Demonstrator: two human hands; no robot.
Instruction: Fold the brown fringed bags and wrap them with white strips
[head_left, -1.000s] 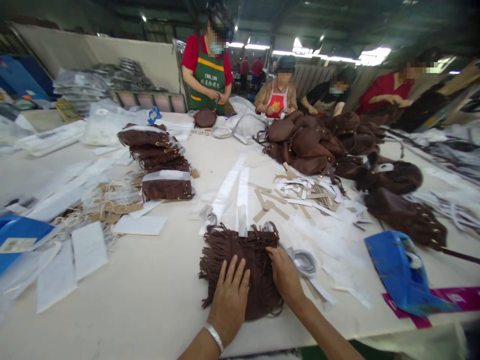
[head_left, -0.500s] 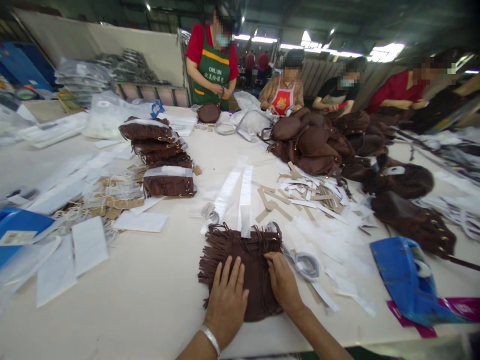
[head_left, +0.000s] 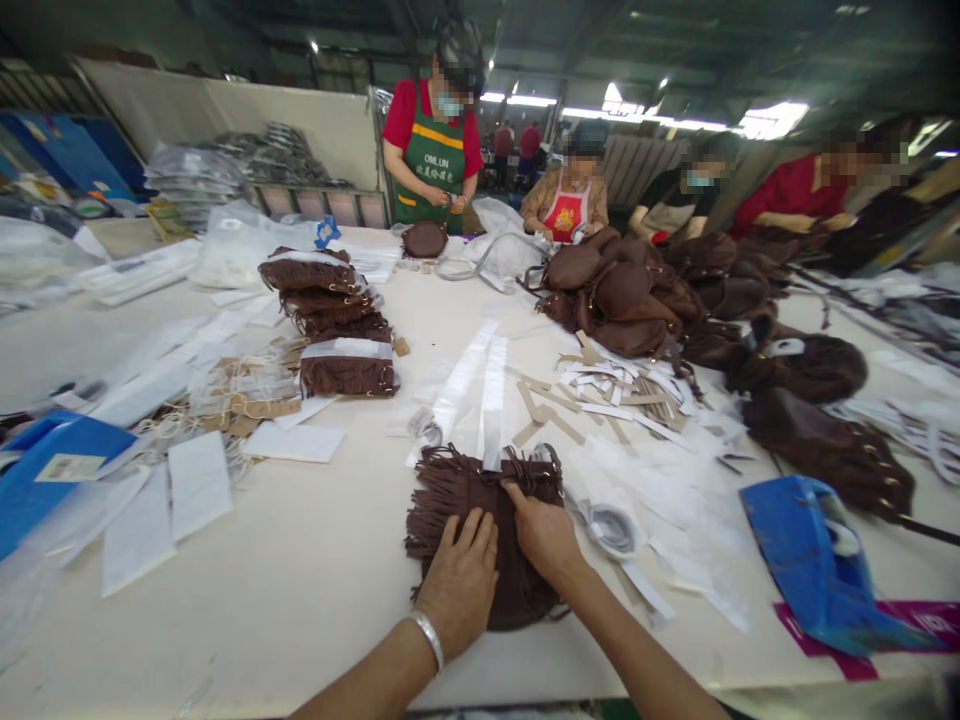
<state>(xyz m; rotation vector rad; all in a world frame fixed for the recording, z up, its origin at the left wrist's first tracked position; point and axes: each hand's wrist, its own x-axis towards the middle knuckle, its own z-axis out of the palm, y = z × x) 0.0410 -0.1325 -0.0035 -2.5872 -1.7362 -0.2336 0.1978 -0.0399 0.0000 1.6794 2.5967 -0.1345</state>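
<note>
While left hand (head_left: 459,588) lies flat, fingers slightly spread, and right hand (head_left: 547,540) extends its index, pinch unclear, uneven pressure could crease the fringed dark-brown leather-look bag (head_left: 514,590) beneath.

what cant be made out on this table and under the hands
All in the head view:
Fringed bag: the patch under the left hand, covered by it.
Bag's underside: hidden against the table.
Right hand: some curled fingers, hidden by the hand itself.
White label at left: print too small and blurred.
Blue object bearing that label: cut off by the left edge.
</note>
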